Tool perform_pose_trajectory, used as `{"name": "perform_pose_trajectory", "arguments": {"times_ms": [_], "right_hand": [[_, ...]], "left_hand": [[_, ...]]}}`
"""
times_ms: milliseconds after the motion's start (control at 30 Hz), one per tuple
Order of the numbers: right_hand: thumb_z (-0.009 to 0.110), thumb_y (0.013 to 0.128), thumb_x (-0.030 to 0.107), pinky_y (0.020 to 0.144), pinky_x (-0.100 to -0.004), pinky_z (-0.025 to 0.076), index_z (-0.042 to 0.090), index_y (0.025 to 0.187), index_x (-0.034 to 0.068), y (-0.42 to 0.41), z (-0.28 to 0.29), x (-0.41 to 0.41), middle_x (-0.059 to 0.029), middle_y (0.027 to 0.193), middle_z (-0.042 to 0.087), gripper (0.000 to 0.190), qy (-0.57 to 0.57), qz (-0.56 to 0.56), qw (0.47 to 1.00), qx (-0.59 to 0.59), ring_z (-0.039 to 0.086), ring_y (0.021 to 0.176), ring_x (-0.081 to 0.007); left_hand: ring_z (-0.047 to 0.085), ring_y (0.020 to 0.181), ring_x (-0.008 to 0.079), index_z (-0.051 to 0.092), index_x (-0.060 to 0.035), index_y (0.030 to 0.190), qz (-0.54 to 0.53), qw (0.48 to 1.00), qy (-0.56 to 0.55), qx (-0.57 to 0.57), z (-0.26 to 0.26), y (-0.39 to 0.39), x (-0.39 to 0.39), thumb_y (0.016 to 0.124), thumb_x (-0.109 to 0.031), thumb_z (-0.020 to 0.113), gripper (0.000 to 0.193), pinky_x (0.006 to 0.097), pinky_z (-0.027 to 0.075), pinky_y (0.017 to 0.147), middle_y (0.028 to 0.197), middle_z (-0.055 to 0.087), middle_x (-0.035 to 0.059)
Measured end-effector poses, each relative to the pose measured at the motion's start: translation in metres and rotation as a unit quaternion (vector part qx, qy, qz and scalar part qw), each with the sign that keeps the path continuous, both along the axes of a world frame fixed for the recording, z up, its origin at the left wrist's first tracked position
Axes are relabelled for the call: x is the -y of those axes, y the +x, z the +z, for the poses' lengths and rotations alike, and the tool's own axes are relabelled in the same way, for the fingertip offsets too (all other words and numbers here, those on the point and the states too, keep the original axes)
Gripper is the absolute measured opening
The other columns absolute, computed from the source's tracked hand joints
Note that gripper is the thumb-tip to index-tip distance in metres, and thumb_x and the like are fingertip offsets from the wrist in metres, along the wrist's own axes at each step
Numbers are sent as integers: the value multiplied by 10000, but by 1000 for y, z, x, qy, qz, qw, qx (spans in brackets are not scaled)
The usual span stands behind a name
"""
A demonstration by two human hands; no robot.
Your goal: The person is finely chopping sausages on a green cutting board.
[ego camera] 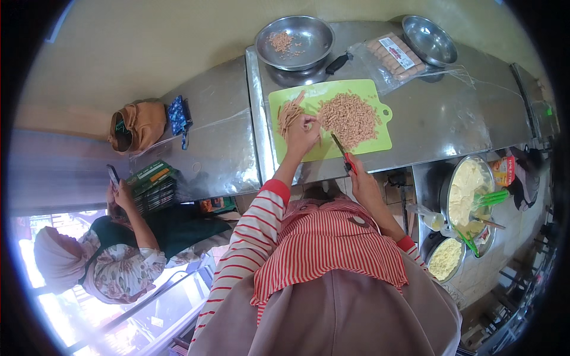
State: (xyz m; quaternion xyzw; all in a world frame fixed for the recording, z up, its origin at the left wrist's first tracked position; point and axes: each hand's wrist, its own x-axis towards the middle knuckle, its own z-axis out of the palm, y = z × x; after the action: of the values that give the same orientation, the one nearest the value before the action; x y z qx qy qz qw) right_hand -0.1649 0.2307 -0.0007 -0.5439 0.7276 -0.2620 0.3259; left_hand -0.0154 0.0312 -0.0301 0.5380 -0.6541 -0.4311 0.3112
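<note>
A lime-green cutting board (289, 153) lies on the steel table before me. On its left part is a small pile of thin sausage strips (290, 113), and on its right part a wide heap of diced sausage (349, 118). My left hand (305, 133) rests at the strips, thumb and fingertips pinched together on some of them at the heap's left edge. In my right hand (363, 182) is a red-handled knife (342, 149). Its dark blade points to the upper left, with the tip at the lower left edge of the diced heap.
Behind the board stands a steel bowl (311, 42) holding some diced sausage. A sausage pack (396, 58) and another steel bowl (429, 40) are at the back right. Bowls of yellow food (467, 191) stand lower right. At left, a person (120, 253) holds a phone (113, 175).
</note>
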Motion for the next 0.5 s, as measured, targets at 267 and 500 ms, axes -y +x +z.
{"name": "perform_pose_trajectory", "arguments": {"times_ms": [267,500], "right_hand": [[481,969,146,725,-561,483,319,1458,212,-3,2,5,-289,925,654,519,4,21,1000,15,632,856,-480],[488,966,147,731,-552,483,316,1465,216,-6,1,6,-281,936,655,532,-15,32,999,23,633,862,-476]], "left_hand": [[636,849,133,633,-3,940,-8,978,41,-205,32,36,-10,897,-148,697,165,259,495,779,919,680,62],[652,901,229,628,-21,966,-51,984,-171,18,50,53,-42,848,-116,702,169,329,500,823,985,676,108]]}}
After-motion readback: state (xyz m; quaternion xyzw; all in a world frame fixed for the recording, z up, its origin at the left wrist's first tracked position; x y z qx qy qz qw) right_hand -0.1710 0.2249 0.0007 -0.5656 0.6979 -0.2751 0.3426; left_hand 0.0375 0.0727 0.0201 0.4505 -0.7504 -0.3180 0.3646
